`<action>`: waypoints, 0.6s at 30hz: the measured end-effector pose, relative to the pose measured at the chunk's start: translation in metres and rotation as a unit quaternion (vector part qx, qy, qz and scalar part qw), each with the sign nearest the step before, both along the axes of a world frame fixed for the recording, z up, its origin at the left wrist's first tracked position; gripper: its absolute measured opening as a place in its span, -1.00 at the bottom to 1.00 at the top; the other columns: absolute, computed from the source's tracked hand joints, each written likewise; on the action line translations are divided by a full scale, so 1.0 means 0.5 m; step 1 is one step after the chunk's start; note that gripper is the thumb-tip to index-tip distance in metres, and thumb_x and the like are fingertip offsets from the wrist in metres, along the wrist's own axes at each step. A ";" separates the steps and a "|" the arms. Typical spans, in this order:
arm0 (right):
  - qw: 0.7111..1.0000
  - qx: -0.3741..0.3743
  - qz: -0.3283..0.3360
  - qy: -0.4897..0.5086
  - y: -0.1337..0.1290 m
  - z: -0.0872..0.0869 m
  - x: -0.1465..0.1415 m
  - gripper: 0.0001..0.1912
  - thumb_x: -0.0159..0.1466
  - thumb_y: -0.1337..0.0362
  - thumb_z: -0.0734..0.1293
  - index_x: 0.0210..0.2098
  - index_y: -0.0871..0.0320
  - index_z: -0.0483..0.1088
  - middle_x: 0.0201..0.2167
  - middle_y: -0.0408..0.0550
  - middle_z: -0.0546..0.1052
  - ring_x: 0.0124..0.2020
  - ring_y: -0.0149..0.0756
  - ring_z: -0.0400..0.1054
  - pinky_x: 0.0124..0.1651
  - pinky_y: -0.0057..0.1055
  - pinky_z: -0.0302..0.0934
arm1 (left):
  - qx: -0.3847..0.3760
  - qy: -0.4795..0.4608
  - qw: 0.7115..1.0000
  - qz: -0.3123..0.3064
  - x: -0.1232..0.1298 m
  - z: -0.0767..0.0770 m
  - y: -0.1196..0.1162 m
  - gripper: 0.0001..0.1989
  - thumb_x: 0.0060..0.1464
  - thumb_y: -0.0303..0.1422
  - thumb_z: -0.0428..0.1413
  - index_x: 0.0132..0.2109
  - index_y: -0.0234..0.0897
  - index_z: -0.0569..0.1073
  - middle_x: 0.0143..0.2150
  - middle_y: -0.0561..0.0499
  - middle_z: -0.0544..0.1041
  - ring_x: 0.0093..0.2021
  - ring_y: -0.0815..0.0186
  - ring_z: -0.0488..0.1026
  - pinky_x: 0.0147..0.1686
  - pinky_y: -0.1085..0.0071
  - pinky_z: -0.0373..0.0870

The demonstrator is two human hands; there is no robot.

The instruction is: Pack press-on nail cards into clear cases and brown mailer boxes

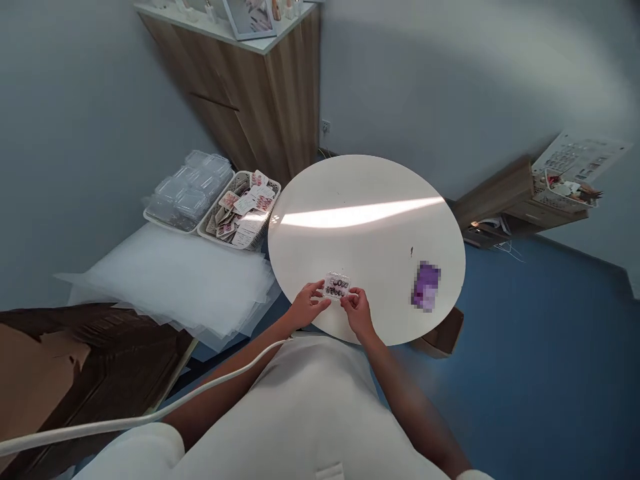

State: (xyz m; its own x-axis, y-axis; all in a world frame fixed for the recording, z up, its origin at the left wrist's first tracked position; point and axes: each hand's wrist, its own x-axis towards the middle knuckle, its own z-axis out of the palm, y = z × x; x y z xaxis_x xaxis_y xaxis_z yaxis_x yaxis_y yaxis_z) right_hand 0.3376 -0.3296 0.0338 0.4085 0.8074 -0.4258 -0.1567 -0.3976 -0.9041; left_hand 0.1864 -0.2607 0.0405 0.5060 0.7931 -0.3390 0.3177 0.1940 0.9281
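A small clear plastic box (337, 285) with two rows of dark, shiny oval pieces is at the near edge of the round white table (370, 180). At the box's left side is my left hand (306, 306), its fingers and thumb apart around the edge. My right hand (358, 311) pinches the box's lower right corner between thumb and fingers. Whether the box rests on the table or is lifted slightly is hard to tell. A blurred purple item (426, 286) lies on the table to the right, with a tiny dark piece (412, 251) above it.
Left of the table are a basket of printed cards (239, 210), a basket of clear plastic boxes (187, 190) and stacked translucent sheets (175, 273). A brown carton (443, 335) is under the table's right edge. A white cable (210, 385) crosses my left arm.
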 end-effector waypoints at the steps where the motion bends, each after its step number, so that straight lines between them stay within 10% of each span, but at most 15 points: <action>1: 1.000 -0.006 0.009 -0.005 0.023 -0.006 -0.021 -0.66 0.02 0.16 0.31 -0.25 0.08 0.15 -0.51 -0.23 0.38 -0.47 -0.42 0.28 -0.38 -0.45 0.16 | 0.009 0.012 1.000 0.011 -0.018 -0.007 0.019 -0.39 -0.10 -0.17 0.12 0.12 -0.21 0.22 -0.01 -0.12 0.27 -0.09 0.24 0.33 -0.20 0.32 0.39; 18: 0.989 -0.099 0.064 -0.094 0.263 -0.094 -0.223 -0.48 -0.06 0.22 0.32 -0.08 0.15 0.22 -0.23 -0.08 0.36 -0.41 -0.43 0.23 -0.30 -0.42 0.21 | 0.034 0.142 0.987 0.066 -0.183 -0.118 0.250 -0.36 -0.14 -0.26 0.13 0.12 -0.33 0.21 -0.08 -0.12 0.25 -0.17 0.28 0.30 -0.27 0.45 0.33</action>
